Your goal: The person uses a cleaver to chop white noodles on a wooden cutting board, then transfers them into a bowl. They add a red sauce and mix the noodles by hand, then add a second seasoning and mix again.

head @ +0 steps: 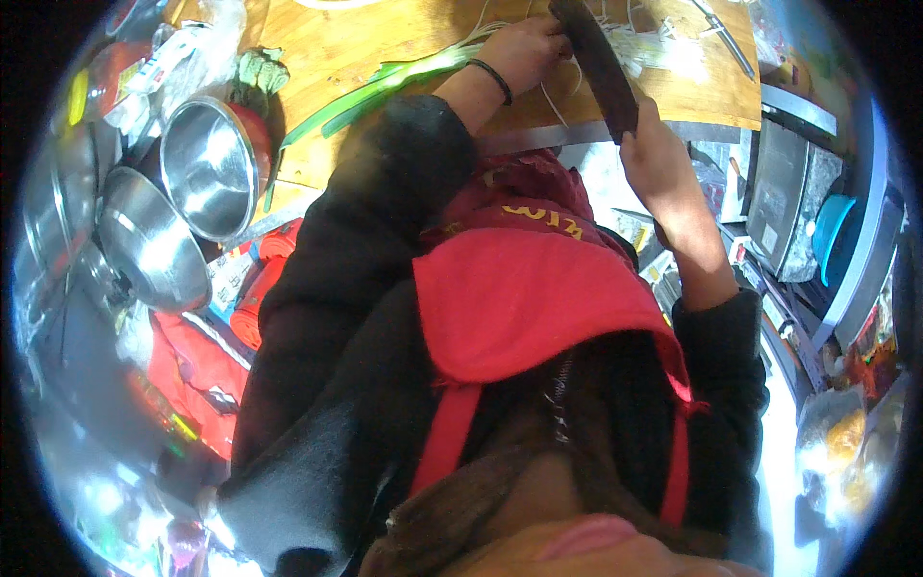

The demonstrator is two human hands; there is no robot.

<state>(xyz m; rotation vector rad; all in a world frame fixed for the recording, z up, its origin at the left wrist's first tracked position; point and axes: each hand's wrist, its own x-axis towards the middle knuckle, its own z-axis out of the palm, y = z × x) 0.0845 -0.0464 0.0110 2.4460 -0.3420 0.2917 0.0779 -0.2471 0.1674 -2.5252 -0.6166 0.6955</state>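
Over a wooden board (332, 43), my left hand (523, 54) presses down on a bunch of green onions (404, 72). Their green leaves trail toward the left edge of the board. Beside those fingers stands the dark blade of a cleaver (598, 68), its flat side close to them. My right hand (656, 155) grips the cleaver's handle, which is mostly hidden in the fist. Pale shredded onion (667, 54) lies spread to the right of the blade. Thin loose strands rest near the board's front edge.
Two steel bowls (209, 169) sit at the left, near a wilted green leaf (261, 71) and plastic bags. A slim metal tool (728, 43), perhaps a peeler or knife, lies at the board's right. A blue bowl (833, 238) is lower right, by metal shelving.
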